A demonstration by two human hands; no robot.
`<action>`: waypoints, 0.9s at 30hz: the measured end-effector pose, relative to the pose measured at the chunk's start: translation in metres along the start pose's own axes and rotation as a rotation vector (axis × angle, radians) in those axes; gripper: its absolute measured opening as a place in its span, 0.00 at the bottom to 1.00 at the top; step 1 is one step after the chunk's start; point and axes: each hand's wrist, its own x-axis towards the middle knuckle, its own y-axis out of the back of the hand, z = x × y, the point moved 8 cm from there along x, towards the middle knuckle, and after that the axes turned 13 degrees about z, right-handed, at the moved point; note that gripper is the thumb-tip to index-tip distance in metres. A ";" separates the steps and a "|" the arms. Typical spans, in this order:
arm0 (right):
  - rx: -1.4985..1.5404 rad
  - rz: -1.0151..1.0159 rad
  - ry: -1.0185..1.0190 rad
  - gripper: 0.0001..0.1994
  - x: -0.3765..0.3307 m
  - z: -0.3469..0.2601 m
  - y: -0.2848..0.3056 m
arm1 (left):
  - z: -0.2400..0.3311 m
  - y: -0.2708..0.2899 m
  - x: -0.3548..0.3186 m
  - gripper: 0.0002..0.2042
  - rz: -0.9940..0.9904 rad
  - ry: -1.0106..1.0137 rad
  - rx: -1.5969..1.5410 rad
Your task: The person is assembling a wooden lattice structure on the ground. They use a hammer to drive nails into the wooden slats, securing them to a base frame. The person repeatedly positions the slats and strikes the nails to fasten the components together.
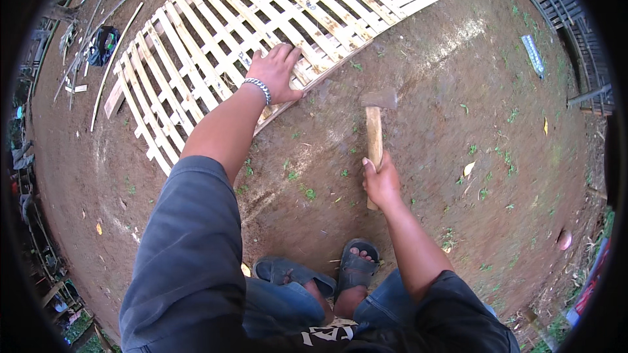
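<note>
The lattice [261,19] was a flat panel of pale split-bamboo slats woven crosswise, with open square gaps between the strips. It lay on bare brown ground [458,124], running from the upper middle of the view down toward the left. Its near edge was bound by one long strip, and the slat ends at the far right stuck out unevenly.

The left hand [276,73] lay palm-down on the near edge of the lattice, fingers spread and pressing flat on the slats, gripping nothing. One metal bracelet [257,86] circled that wrist.

The right hand [381,182] was clenched around the lower part of the handle of one hammer [374,127]. The handle was light wood and pointed away from the person; the head was blurred, so its shape could not be told. The hammer head was just beside the lattice's near edge, on its right, over the ground; whether it touched could not be told.

Count: one lattice, one hammer, two hands, two sandals [356,263] on the person's feet at the lower middle.

Loose thin poles [114,52] lay beyond the lattice's left end, with a dark bag [103,44] among them. A dark slatted structure [556,0] stood at the upper right. A small flat packet [533,54] lay on the ground near it.
</note>
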 end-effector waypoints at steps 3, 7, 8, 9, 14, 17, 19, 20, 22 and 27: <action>-0.119 0.060 0.229 0.19 -0.002 -0.013 0.001 | -0.001 -0.001 0.003 0.48 -0.071 0.021 0.027; -0.248 0.152 0.310 0.19 0.003 -0.006 0.019 | 0.000 0.004 0.000 0.44 -0.090 -0.010 0.041; -0.261 0.159 0.322 0.19 0.004 0.000 0.022 | -0.001 0.005 0.000 0.44 -0.079 -0.038 0.039; -0.274 0.165 0.334 0.19 0.006 0.007 0.024 | 0.000 0.005 0.001 0.44 -0.082 -0.043 0.019; -0.244 0.143 0.285 0.22 0.002 0.028 0.012 | 0.008 -0.006 0.004 0.49 -0.049 -0.016 -0.046; -0.257 0.141 0.289 0.23 0.000 0.024 0.009 | 0.010 -0.012 0.002 0.55 0.023 0.048 -0.057; -0.246 0.153 0.334 0.25 0.002 0.014 0.010 | 0.009 -0.008 0.000 0.59 0.217 0.074 -0.120; -0.230 0.138 0.362 0.25 0.002 0.003 0.010 | 0.013 -0.009 -0.001 0.62 0.204 0.106 -0.145; -0.191 0.100 0.424 0.25 0.004 -0.036 0.010 | 0.014 -0.039 -0.007 0.60 0.081 0.053 -0.071; 0.183 0.187 0.817 0.25 0.010 -0.136 0.026 | 0.021 -0.037 -0.003 0.56 0.067 0.075 -0.059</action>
